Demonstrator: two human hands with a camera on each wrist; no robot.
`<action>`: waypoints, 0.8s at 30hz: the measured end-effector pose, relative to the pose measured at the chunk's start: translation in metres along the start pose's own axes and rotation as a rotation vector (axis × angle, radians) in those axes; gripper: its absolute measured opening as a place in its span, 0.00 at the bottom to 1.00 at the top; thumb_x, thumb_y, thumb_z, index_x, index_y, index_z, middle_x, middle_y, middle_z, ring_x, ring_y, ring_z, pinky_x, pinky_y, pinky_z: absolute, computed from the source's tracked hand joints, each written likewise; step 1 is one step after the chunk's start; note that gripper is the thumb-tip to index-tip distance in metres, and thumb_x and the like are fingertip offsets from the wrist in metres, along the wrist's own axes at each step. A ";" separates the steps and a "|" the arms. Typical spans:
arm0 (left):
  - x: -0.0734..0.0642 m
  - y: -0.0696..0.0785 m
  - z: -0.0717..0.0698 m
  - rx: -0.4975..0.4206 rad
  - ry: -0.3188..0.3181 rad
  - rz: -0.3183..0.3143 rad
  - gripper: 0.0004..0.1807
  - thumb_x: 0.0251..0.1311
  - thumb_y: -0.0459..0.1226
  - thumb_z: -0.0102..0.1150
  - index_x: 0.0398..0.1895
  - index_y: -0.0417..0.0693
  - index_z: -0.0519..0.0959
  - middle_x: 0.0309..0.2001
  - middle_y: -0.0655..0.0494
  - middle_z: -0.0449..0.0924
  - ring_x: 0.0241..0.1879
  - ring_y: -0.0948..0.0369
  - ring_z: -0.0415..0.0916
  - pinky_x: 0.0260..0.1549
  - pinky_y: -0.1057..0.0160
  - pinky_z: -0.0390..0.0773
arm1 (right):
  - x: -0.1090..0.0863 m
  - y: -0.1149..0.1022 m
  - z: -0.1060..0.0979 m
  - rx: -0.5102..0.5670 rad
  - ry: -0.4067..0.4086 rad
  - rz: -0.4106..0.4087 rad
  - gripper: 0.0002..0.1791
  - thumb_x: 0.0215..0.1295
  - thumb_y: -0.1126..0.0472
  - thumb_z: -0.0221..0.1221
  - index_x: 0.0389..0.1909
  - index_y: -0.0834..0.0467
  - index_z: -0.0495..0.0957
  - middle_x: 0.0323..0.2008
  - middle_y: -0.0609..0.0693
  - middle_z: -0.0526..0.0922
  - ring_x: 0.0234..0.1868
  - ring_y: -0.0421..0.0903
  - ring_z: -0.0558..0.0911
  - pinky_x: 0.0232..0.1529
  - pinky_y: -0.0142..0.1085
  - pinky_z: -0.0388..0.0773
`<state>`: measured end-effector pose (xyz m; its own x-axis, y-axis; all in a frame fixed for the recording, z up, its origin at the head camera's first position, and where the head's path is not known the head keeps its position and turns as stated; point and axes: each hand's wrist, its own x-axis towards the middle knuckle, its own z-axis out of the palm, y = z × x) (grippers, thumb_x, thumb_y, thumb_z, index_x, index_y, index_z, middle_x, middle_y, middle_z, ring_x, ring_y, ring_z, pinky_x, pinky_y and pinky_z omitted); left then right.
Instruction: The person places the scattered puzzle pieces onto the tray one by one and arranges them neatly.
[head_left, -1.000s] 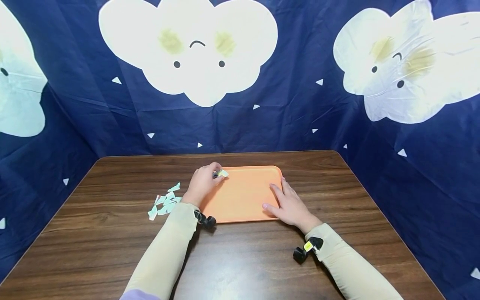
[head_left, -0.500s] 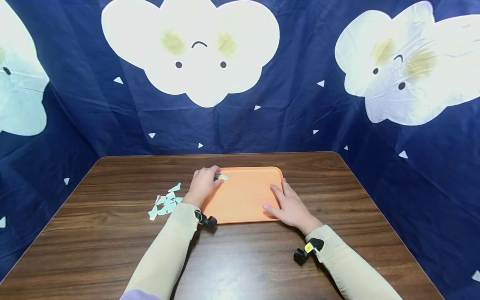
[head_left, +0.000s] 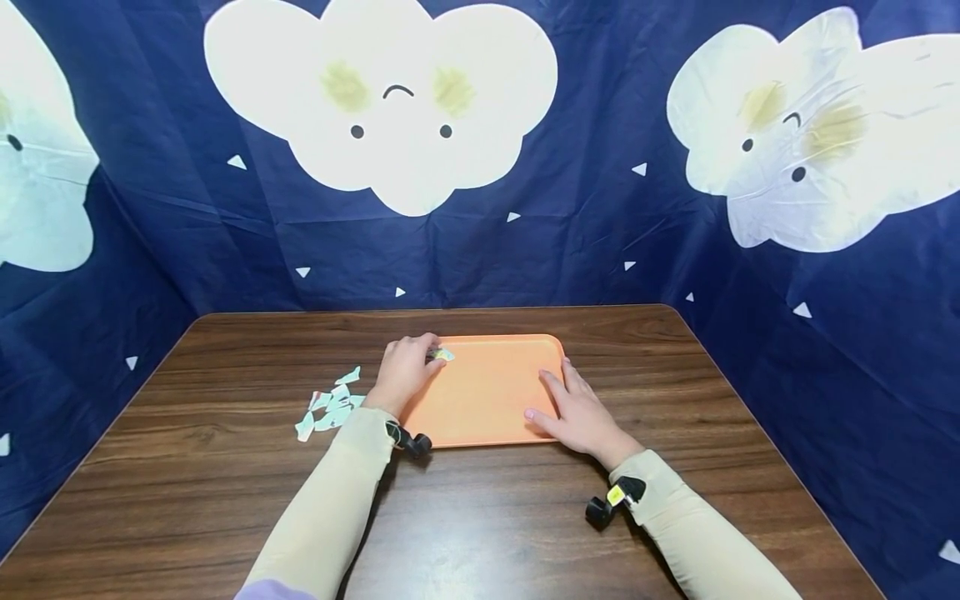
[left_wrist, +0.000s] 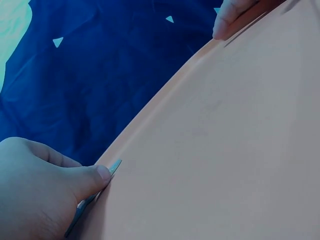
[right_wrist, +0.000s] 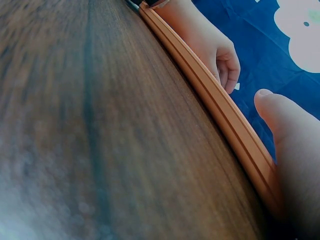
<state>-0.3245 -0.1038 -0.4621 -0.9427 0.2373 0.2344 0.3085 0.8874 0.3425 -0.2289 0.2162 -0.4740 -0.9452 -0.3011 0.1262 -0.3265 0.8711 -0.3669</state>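
My left hand (head_left: 406, 368) is at the far left corner of the orange tray (head_left: 487, 400), pinching a small pale printed paper piece (head_left: 446, 354) between thumb and fingers. The paper piece (left_wrist: 116, 165) shows edge-on in the left wrist view, under the thumb tip, close over the tray's surface; the other fingers partly hide it. My right hand (head_left: 585, 417) rests with spread fingers along the tray's right edge, thumb and one finger over the inside. From the right wrist view, the thumb (right_wrist: 287, 120) lies beside the tray's near rim (right_wrist: 220, 102).
A loose cluster of several pale, torn-looking paper pieces (head_left: 333, 406) lies on the brown wooden table (head_left: 480, 508), left of the tray. Behind the table hangs a dark blue cloth (head_left: 337, 242) with white clouds. Each wrist carries a small black camera (head_left: 600, 510).
My left hand has lowered slightly at the tray's far left corner, and the paper piece with it now sits nearer the tray surface. The right hand stays in place.
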 end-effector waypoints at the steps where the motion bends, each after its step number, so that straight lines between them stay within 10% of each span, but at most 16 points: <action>1: 0.000 0.000 0.000 0.001 -0.001 0.002 0.24 0.64 0.48 0.67 0.60 0.50 0.79 0.54 0.54 0.84 0.55 0.47 0.78 0.61 0.44 0.66 | 0.000 0.000 0.000 -0.001 -0.002 -0.001 0.48 0.67 0.27 0.49 0.78 0.54 0.59 0.79 0.68 0.44 0.78 0.64 0.50 0.72 0.59 0.55; 24: -0.012 0.005 0.002 0.008 0.043 0.093 0.18 0.62 0.49 0.69 0.52 0.55 0.81 0.47 0.57 0.87 0.58 0.45 0.76 0.52 0.44 0.70 | -0.001 -0.003 -0.002 0.009 -0.001 0.002 0.47 0.66 0.29 0.53 0.77 0.55 0.60 0.78 0.69 0.44 0.77 0.68 0.52 0.71 0.61 0.56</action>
<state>-0.3117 -0.1014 -0.4651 -0.9038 0.3016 0.3037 0.3932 0.8655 0.3105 -0.2270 0.2145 -0.4711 -0.9460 -0.2994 0.1243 -0.3241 0.8682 -0.3756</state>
